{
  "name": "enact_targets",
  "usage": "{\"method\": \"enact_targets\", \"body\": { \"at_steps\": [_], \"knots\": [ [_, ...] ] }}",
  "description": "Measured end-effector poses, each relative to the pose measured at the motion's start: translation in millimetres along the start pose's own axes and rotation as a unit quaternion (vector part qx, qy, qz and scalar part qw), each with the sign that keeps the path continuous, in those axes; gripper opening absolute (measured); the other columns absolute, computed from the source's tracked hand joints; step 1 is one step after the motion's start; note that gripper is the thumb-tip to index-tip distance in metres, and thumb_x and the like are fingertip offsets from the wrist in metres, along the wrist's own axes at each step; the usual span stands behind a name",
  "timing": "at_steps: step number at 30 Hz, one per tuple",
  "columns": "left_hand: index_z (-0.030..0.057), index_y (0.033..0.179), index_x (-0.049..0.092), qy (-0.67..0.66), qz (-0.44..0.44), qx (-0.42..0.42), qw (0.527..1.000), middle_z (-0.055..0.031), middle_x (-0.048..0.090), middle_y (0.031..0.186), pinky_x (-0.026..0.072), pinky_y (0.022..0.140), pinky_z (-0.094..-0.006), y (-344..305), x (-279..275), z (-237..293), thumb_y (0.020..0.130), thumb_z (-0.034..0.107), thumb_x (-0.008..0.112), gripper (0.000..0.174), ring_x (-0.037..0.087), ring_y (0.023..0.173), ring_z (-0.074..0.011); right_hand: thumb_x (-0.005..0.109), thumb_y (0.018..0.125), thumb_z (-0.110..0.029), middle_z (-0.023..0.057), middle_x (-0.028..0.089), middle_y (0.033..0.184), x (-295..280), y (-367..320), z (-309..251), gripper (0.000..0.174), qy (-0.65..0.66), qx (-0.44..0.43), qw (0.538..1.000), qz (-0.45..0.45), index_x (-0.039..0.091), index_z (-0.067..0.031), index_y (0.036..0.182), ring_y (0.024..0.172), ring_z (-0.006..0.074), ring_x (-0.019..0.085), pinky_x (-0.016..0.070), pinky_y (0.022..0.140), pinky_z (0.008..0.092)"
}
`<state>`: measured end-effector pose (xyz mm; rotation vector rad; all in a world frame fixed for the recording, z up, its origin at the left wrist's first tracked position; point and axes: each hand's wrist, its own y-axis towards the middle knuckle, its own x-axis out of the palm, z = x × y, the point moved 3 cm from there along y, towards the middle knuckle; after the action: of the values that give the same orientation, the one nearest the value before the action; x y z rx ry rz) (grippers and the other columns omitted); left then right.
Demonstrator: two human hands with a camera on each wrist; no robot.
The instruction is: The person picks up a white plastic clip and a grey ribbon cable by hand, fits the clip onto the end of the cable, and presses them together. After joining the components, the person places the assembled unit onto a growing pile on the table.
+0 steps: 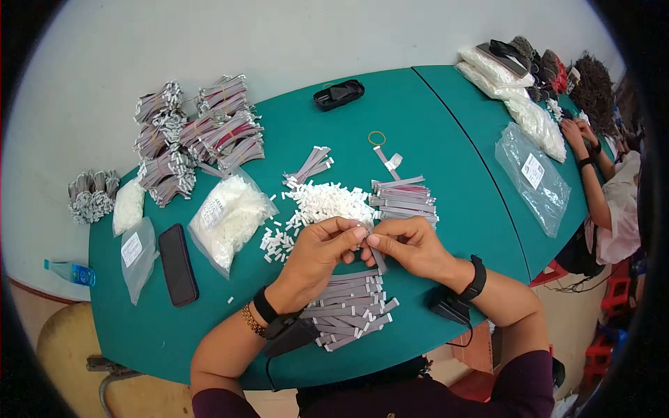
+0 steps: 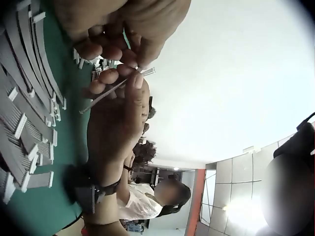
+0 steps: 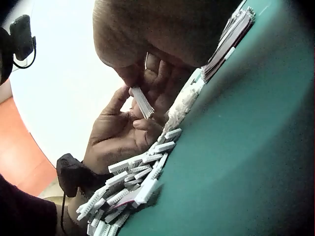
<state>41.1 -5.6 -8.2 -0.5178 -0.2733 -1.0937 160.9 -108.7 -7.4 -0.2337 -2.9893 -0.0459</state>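
Observation:
In front of the chest, both hands meet at one grey ribbon cable (image 2: 106,97). My right hand (image 1: 412,249) pinches it between thumb and fingers, and its grey tail (image 1: 380,261) hangs below that hand. My left hand (image 1: 313,254) pinches at the same cable's end, fingertips against the right hand's. The end between the fingertips is mostly hidden. A fanned cable end (image 3: 143,104) shows in the right wrist view. Just beyond the hands lies a heap of small white connector housings (image 1: 333,202). Grey ribbon cables with white ends (image 1: 348,306) lie nearest the body, below the hands.
A stack of ribbon cables (image 1: 404,200) lies right of the heap. Bundled cables (image 1: 198,132), a bag of white pieces (image 1: 230,216) and a phone (image 1: 178,265) are at left. A black case (image 1: 339,95) sits at the back. Another person's arm (image 1: 592,181) works at far right.

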Motion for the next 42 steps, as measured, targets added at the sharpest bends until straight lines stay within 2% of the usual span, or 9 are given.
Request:
{"method": "enact_targets", "body": {
  "at_steps": [3,6,9,12,18,21,36,42],
  "knots": [
    [0.002,0.089,0.058,-0.013,-0.004,-0.015,1.0,-0.0053,0.061,0.081,0.0418,0.064,-0.0229,-2.0,1.3,2.6,0.088,0.014,0.058,0.012,0.056,0.071,-0.0125,0.053,0.092,-0.013,0.0061,0.064,0.078,0.8,-0.3,-0.1,0.02,-0.015,-0.016,1.0,0.006,0.063,0.0034,0.088,0.071,0.01,0.059,0.046,0.06,0.0227],
    [0.0023,0.089,0.059,0.001,0.011,-0.012,1.0,-0.004,0.061,0.081,0.041,0.064,-0.0221,-2.2,-0.5,1.9,0.088,0.012,0.058,0.01,0.055,0.07,-0.0107,0.053,0.092,-0.014,0.0053,0.063,0.076,0.6,-1.5,-1.6,0.021,-0.064,-0.025,0.997,0.017,0.063,0.0033,0.086,0.069,0.009,0.059,0.0456,0.058,0.0223],
    [0.0022,0.089,0.059,0.058,0.026,0.042,0.997,-0.0032,0.061,0.082,0.0403,0.064,-0.0212,-2.5,-1.8,3.5,0.087,0.01,0.059,0.008,0.053,0.07,-0.0082,0.053,0.092,-0.015,0.0045,0.063,0.074,0.2,-1.6,0.4,0.021,-0.059,-0.022,0.998,0.029,0.064,0.0027,0.085,0.068,0.0082,0.059,0.0454,0.057,0.0219],
    [0.002,0.091,0.06,0.059,0.011,0.092,0.994,-0.0029,0.063,0.083,0.0394,0.063,-0.0204,-6.0,5.5,8.5,0.086,0.009,0.06,0.008,0.053,0.071,-0.006,0.053,0.092,-0.015,0.0043,0.063,0.074,1.3,-0.9,-0.7,0.021,-0.071,-0.024,0.997,0.02,0.064,0.0022,0.085,0.067,0.0077,0.058,0.0441,0.056,0.0216],
    [-0.0015,0.091,0.058,0.094,0.009,0.12,0.988,-0.0073,0.063,0.083,0.0464,0.066,-0.0244,-4.5,5.8,6.6,0.085,0.005,0.059,0.009,0.058,0.071,-0.0117,0.053,0.092,-0.016,0.0029,0.063,0.073,1.3,-0.2,1.7,0.022,-0.053,-0.009,0.999,0.005,0.064,0.0003,0.083,0.064,0.0059,0.056,0.0404,0.052,0.0208],
    [-0.0032,0.091,0.058,0.1,0.008,0.118,0.988,-0.0093,0.063,0.083,0.049,0.067,-0.0272,-3.2,4.0,5.2,0.085,0.004,0.059,0.009,0.06,0.07,-0.0143,0.052,0.093,-0.016,0.0023,0.063,0.073,0.5,0.5,4.5,0.022,-0.042,-0.007,0.999,0.0,0.063,-0.0003,0.082,0.065,0.0056,0.056,0.0403,0.053,0.0202],
    [-0.0022,0.092,0.059,0.074,-0.005,0.103,0.992,-0.0091,0.064,0.081,0.0486,0.07,-0.0273,-3.4,4.4,6.3,0.085,0.006,0.06,0.011,0.06,0.071,-0.0139,0.053,0.092,-0.016,0.0035,0.063,0.074,0.9,0.2,0.9,0.022,-0.028,0.018,0.999,-0.015,0.062,0.0026,0.083,0.067,0.0077,0.059,0.0447,0.057,0.0214],
    [-0.0016,0.09,0.061,0.146,0.033,0.128,0.98,-0.0075,0.065,0.084,0.0474,0.072,-0.0255,-4.2,1.3,8.5,0.085,0.007,0.061,0.01,0.059,0.074,-0.011,0.054,0.092,-0.017,0.0026,0.061,0.073,0.4,0.8,3.2,0.022,-0.041,0.018,0.999,-0.013,0.062,0.0011,0.084,0.065,0.0069,0.058,0.0443,0.055,0.0207]
  ]
}}
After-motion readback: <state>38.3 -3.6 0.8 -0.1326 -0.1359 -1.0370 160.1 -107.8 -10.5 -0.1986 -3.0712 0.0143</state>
